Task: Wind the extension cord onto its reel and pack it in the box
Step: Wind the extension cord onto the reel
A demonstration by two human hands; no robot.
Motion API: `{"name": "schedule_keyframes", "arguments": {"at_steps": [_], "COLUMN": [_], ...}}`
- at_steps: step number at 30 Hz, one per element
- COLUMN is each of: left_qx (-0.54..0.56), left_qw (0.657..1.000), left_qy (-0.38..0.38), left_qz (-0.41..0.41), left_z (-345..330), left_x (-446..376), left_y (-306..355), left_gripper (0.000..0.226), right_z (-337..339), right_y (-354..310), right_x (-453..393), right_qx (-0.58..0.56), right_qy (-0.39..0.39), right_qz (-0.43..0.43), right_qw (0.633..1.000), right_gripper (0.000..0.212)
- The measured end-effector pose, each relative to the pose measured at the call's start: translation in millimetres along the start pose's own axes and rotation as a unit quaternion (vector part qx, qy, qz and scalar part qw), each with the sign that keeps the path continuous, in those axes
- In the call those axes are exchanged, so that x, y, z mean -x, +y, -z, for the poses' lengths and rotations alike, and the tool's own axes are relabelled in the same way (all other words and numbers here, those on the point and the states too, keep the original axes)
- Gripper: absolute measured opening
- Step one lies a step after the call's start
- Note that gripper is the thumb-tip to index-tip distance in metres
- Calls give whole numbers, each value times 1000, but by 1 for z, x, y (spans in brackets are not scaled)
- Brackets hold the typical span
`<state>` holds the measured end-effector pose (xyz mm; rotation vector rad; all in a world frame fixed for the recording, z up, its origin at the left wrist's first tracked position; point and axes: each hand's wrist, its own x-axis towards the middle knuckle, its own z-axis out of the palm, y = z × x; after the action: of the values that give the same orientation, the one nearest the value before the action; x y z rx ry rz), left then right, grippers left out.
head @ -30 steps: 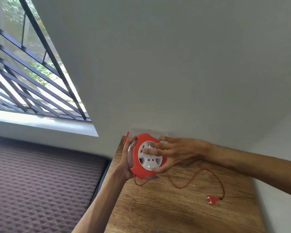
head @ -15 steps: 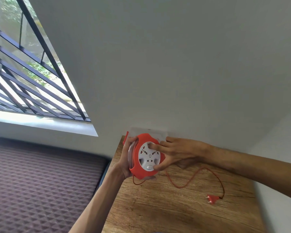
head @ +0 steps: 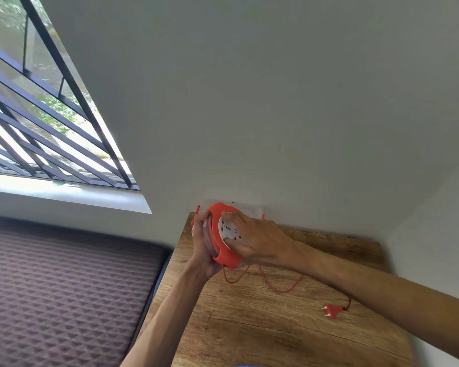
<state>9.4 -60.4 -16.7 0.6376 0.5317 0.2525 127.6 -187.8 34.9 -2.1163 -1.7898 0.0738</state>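
Note:
A round orange reel [head: 224, 256] with a white socket face is held upright above the far left corner of the wooden table [head: 263, 327]. My left hand [head: 200, 250] grips its back and clear side. My right hand [head: 252, 238] lies over the white face, fingers spread on it. A thin orange cord [head: 273, 286] hangs from the reel's bottom and loops across the table to the orange two-pin plug [head: 332, 310], which lies flat on the right. A clear box [head: 252, 207] with orange clips stands behind the reel against the wall, mostly hidden.
The table stands in a corner, with grey walls behind and to the right. A dark quilted mattress [head: 64, 287] lies left of the table, below a barred window [head: 37, 128]. Something blue [head: 245, 365] shows at the bottom edge.
My right hand has turned over the reel's white face and now covers more of it. The loose cord loop on the table has shrunk slightly. The plug has stayed in place.

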Motion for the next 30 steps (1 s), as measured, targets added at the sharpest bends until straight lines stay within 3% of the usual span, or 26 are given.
{"name": "schedule_keyframes", "arguments": {"at_steps": [7,11,13,16,17,18,19,21,22,23,26,30], "left_qx": [-28,-52,-70,-97,-96,-92,-84,-54,-38,-28,-11,-6], "left_qw": [999,997,995,991,991,992,993,995,996,997,999,1000], "left_qy": [-3,-10,-11,-32,-40,-43,-45,-44,-37,-29,-18,-15], "left_qz": [-34,-51,-74,-81,-80,-76,-74,-69,-68,-68,-46,26], "left_z": [12,6,-1,-5,-5,-4,-2,-1,-1,0,2,8], "left_x": [1,5,5,2,2,0,0,-1,-1,0,2,4], "left_y": [-4,-9,-6,-4,-4,-5,-6,-5,-4,-1,7,17], "left_gripper": [73,70,66,67,68,68,69,71,72,74,86,100], "right_z": [-8,-3,-2,-7,-9,-10,-12,-15,-14,-15,-8,3], "right_y": [-6,-5,0,-2,-4,-8,-12,-17,-18,-17,1,33], "right_x": [-14,-22,-25,-25,-24,-22,-19,-9,-2,3,11,17], "right_qx": [-19,-46,-167,-437,-468,-470,-448,-298,-192,-99,22,170], "right_qy": [63,86,65,-15,-15,0,26,78,97,99,45,-42], "right_qz": [-81,-212,-328,-475,-491,-490,-461,-320,-221,-119,80,215], "right_qw": [994,972,927,763,734,734,766,896,951,983,996,961], "right_gripper": [66,65,65,46,37,30,23,7,12,21,35,41]}}
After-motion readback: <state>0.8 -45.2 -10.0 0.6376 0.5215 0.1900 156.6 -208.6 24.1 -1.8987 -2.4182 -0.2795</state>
